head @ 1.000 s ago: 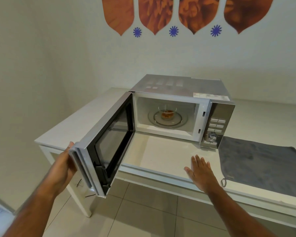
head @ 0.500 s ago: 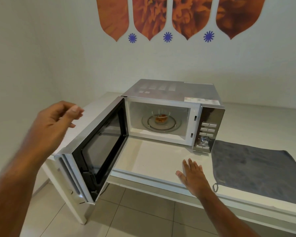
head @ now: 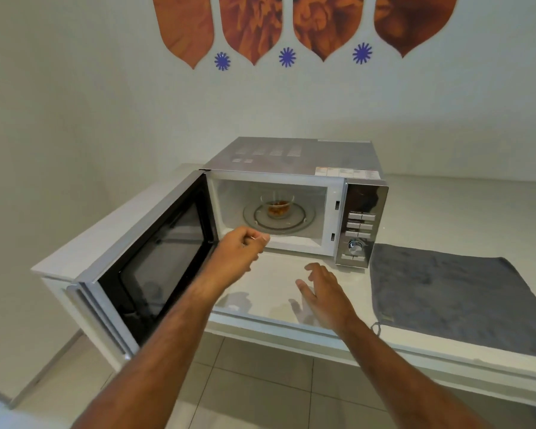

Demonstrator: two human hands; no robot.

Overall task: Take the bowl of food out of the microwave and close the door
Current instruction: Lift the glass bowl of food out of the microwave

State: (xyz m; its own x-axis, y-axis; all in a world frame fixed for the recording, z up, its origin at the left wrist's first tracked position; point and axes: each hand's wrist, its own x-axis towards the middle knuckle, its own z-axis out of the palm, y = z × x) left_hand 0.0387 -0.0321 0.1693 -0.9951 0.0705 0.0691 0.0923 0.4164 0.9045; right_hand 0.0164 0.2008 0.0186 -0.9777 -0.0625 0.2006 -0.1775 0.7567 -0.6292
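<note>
**Head view: bowl sits straight behind the left hand, inside the open oven**

Head camera looks down on a microwave (head: 294, 193) standing near the back left corner of the white worktop (head: 279, 283), its door (head: 149, 258) swung wide out past the front left edge. The glass bowl of food (head: 277, 205) sits upright at the centre of the turntable (head: 279, 216), deep in the cavity.

The left hand (head: 239, 255) hovers at the lower left of the cavity mouth, fingers loosely curled with thumb and forefinger close together, holding nothing. The right hand (head: 325, 292) hangs over the worktop's front edge, fingers spread apart and empty, near a grey cloth (head: 452, 292) laid toward the right end.

From the left hand the bowl lies further in and slightly to the right, so this hand is the nearer; the right would have to travel forward across the worktop. The reach looks barely begun, and the door waits until the bowl is out.
</note>
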